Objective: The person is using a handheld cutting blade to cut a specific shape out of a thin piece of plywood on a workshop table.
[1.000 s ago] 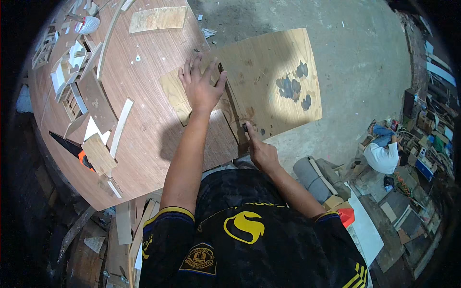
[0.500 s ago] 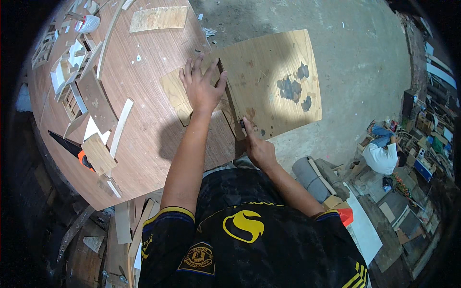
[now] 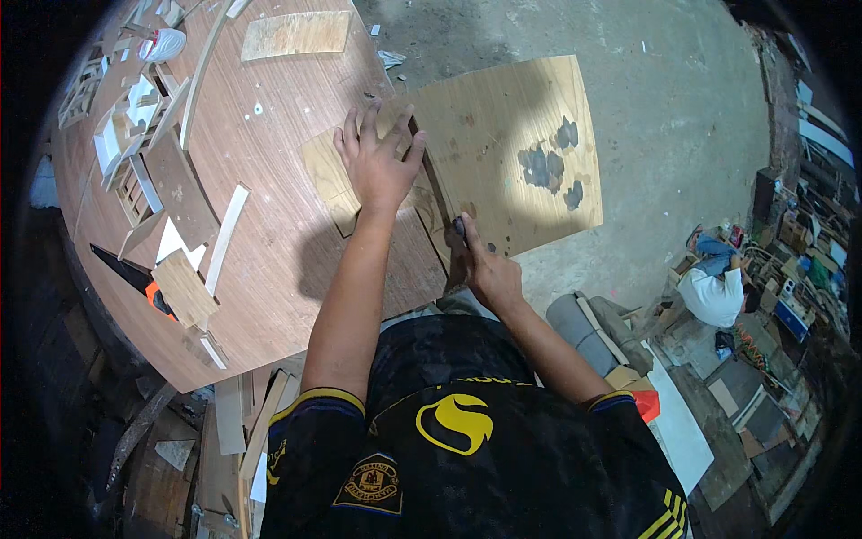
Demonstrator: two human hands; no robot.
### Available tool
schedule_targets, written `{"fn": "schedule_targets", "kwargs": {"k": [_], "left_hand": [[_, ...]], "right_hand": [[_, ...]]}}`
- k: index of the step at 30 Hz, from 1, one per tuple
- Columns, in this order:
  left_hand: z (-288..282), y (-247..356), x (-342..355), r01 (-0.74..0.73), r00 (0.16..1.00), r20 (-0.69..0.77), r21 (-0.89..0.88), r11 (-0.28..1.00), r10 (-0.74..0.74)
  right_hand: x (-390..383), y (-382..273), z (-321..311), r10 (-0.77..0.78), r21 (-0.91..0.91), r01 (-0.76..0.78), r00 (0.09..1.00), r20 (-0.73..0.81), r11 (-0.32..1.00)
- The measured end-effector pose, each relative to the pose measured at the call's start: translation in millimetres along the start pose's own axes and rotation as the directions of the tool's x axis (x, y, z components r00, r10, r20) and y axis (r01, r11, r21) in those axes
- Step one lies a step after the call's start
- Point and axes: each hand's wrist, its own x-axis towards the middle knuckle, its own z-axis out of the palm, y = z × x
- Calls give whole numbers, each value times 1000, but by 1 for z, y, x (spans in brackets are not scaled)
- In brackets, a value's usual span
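Note:
My left hand [image 3: 382,171] lies spread on a thin wooden board [image 3: 494,126], with its fingertips toward the far side. The board carries dark grey stains and reaches past the right edge of the table. A dark narrow strip or gap [image 3: 437,184] runs along the board between my two hands; I cannot tell which. My right hand [image 3: 494,277] is closed round a small dark tool [image 3: 460,226] at the board's near edge, with the index finger stretched along it. The tool's working end is hidden or too small to make out.
The brown table [image 3: 269,180] carries a wood offcut [image 3: 296,36], a white container [image 3: 163,45], wooden model pieces [image 3: 135,162] and a black saw with an orange handle [image 3: 154,296] at left. A person in a white shirt [image 3: 712,295] sits low at right, beside piled clutter.
My right hand has shifted slightly to the right with the dark tool, which has turned a little. My left hand stays almost in place on the board.

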Motion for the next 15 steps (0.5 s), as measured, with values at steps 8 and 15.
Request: {"fn": "schedule_targets", "kwargs": {"k": [8,15], "left_hand": [[-1,-2,0,7,1000,2,15,1000,-7],[2,1,0,-8,1000,-29,-2,1000,8]], "right_hand": [[13,-22,-53,126,-209,-80,967,220,975],[78,-34,-31,-113,176,195,913,-393,965]]}}
